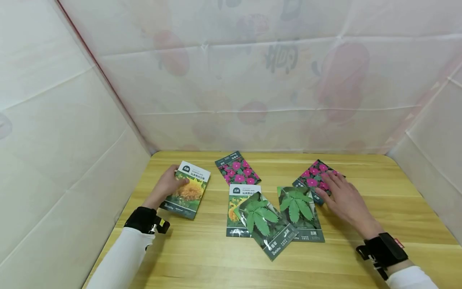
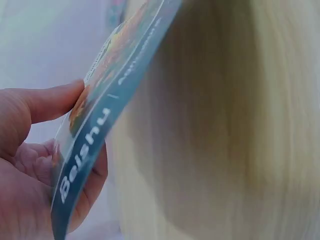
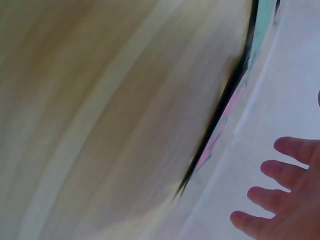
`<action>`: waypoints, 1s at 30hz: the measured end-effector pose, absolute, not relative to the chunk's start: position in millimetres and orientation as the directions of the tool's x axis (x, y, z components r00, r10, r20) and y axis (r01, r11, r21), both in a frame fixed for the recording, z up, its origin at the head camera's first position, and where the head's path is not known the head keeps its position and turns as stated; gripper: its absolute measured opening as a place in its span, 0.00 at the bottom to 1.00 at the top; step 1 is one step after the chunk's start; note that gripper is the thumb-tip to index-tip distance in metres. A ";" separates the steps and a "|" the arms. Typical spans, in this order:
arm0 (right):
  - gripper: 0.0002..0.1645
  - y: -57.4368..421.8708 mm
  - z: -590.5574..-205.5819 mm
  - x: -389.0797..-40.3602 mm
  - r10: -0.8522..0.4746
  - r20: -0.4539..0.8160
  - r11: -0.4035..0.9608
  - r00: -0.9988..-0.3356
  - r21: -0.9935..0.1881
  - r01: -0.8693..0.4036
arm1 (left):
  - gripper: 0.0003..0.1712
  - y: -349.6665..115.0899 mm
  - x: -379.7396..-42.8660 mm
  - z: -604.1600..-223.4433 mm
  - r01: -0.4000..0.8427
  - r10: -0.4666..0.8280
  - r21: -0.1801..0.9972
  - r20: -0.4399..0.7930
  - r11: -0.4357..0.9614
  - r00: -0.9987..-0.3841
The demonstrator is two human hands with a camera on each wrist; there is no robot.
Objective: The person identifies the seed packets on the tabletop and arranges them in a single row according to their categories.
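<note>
My left hand [image 1: 165, 188] grips a sunflower seed packet [image 1: 193, 190] at the left of the table. In the left wrist view its thumb [image 2: 55, 101] presses the printed front, fingers behind, and the packet is tilted up from the wood. At the right, my right hand [image 1: 347, 202] hovers over a seed packet with pink flowers [image 1: 311, 176], partly covering it in the head view. The right wrist view shows its fingers [image 3: 282, 176] spread, apart from the packet edge [image 3: 217, 137], holding nothing.
Between the hands lie another pink-flower packet [image 1: 238, 168], a second sunflower packet [image 1: 234, 230], and two green-leaf packets [image 1: 268, 228], [image 1: 301, 210]. One leaf packet overlaps the sunflower packet and the other leaf packet. Whitish sheeting [image 1: 231, 92] walls the wooden table [image 1: 202, 257].
</note>
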State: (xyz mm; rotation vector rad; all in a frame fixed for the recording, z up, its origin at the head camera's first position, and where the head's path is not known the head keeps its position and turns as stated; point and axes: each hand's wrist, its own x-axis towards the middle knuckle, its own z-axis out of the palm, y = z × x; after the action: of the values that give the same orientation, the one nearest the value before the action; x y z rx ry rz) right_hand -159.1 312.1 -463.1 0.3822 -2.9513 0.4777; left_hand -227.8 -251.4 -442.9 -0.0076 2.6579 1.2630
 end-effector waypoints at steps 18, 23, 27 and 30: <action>0.31 214.7 -448.6 -156.5 -0.259 0.320 0.756 -0.911 -0.520 -0.397 | 0.37 -179.6 -199.7 -419.8 -0.014 0.174 0.932 -0.082 0.361 -0.981; 0.32 186.8 -448.2 -160.9 -0.268 0.310 0.716 -0.912 -0.569 -0.404 | 0.36 -161.9 -197.3 -418.5 -0.015 0.188 0.947 -0.079 0.322 -0.979; 0.32 168.4 -451.0 -167.3 -0.284 0.306 0.619 -0.909 -0.666 -0.417 | 0.37 -149.3 -196.8 -417.6 -0.027 0.195 0.957 -0.086 0.289 -0.977; 0.30 161.9 -485.0 -187.3 -0.291 0.316 0.585 -0.903 -0.688 -0.429 | 0.37 -140.6 -196.2 -417.8 -0.040 0.199 0.962 -0.096 0.270 -0.975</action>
State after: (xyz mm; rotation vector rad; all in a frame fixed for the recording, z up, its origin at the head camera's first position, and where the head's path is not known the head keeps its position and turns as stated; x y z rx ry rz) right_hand -187.3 161.9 -485.0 0.6056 -2.6435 1.2161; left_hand -196.2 -140.6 -417.8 0.1491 2.3383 1.7811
